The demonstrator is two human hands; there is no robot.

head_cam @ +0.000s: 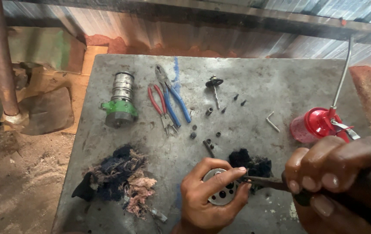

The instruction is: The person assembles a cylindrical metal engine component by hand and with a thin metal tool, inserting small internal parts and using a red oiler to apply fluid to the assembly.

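Observation:
My left hand grips a round metal disc part with several holes, held just above the grey metal table. My right hand is closed on a dark-handled tool whose thin tip points left at the disc's edge. A wad of dark rag lies right behind the disc.
On the table lie a green-based metal cylinder, blue-handled pliers, red-handled pliers, a small shaft with a disc, a spring, a hex key, scattered small screws, a rag pile and a red oil can.

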